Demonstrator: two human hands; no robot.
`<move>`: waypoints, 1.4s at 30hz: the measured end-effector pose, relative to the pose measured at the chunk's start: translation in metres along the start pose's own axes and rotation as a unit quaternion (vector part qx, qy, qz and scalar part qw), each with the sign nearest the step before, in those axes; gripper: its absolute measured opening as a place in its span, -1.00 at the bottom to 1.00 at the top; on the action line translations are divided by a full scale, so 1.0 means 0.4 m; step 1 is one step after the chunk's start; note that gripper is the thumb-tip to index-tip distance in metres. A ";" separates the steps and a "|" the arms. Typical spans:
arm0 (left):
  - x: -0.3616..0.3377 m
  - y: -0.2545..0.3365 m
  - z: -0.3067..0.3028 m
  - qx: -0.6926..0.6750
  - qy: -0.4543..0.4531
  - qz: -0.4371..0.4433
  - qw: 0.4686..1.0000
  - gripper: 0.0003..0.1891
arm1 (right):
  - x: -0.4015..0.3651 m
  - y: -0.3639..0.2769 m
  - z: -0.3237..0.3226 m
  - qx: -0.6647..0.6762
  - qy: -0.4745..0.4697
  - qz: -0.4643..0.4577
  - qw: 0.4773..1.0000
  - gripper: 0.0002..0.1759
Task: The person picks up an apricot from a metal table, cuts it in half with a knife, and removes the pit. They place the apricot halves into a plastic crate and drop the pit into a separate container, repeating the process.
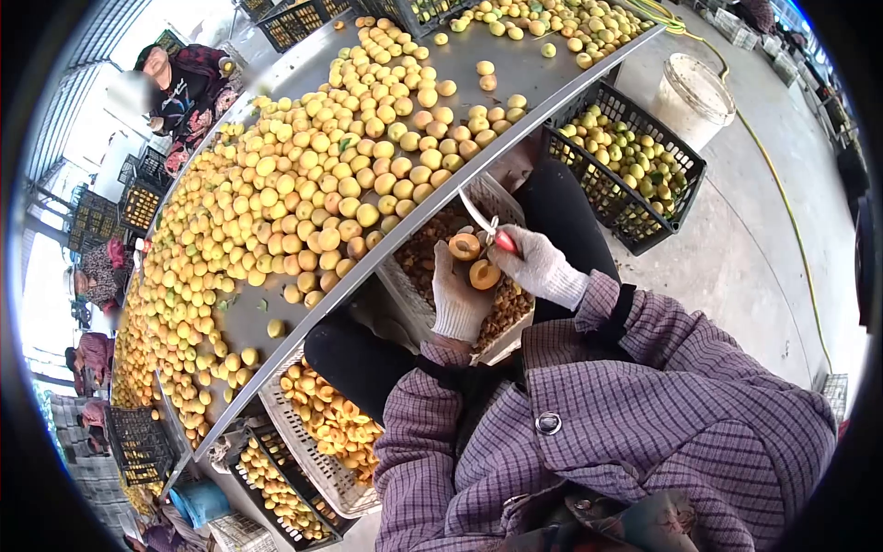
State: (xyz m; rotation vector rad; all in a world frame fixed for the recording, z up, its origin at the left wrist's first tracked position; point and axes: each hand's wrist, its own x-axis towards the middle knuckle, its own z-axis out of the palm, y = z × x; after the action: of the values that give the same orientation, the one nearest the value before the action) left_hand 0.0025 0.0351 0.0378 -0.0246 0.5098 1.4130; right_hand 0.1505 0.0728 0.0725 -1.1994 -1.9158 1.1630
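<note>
My left hand [458, 296], in a white knit glove, is closed around a cut apricot. Its two halves, an upper apricot half [464, 246] and a lower apricot half [484, 274], show orange flesh with the cut faces turned up. Just to the right, my gloved right hand [543, 267] grips a small knife by its red handle [505, 241]. The curved blade [476, 211] points up and left, toward the table edge. Below both hands, between my knees, stands a light crate holding brown apricot pits [509, 311].
Whole apricots [303, 184] cover much of the metal table [313, 69]. A crate of halved apricots [336, 419] stands by my left leg; a black crate [635, 198] of greenish fruit and a white bucket [692, 103] are at right. A yellow hose [782, 184] crosses the floor. Several people sit across the table.
</note>
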 end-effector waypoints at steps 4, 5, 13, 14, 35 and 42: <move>-0.020 -0.013 0.025 0.052 -0.034 -0.028 0.998 -0.41 | 0.051 -0.048 -0.066 0.422 0.016 0.083 0.903 -0.88; -0.020 -0.016 0.030 0.066 -0.044 -0.044 0.996 -0.40 | 0.067 -0.049 -0.073 0.468 0.013 0.057 0.882 -0.88; -0.053 -0.061 0.060 0.260 -0.040 -0.074 0.962 -0.31 | 0.070 -0.081 -0.066 0.535 0.057 0.053 0.841 -0.95; -0.053 -0.063 0.057 0.260 -0.040 -0.075 0.962 -0.31 | 0.068 -0.081 -0.062 0.542 0.079 0.078 0.833 -0.94; -0.032 -0.065 0.045 0.236 0.010 -0.021 0.972 -0.34 | 0.129 -0.041 -0.055 0.664 0.123 0.189 0.713 -0.65; 0.038 -0.062 -0.032 0.177 0.069 0.035 0.981 -0.28 | 0.038 -0.061 -0.070 -0.158 -0.063 0.041 0.985 -0.33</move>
State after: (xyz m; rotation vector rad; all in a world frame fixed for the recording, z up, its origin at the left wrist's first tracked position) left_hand 0.0229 0.0410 0.0140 0.1848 0.8792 1.3781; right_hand 0.1577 0.0916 0.1074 -1.4093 -2.2281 1.0218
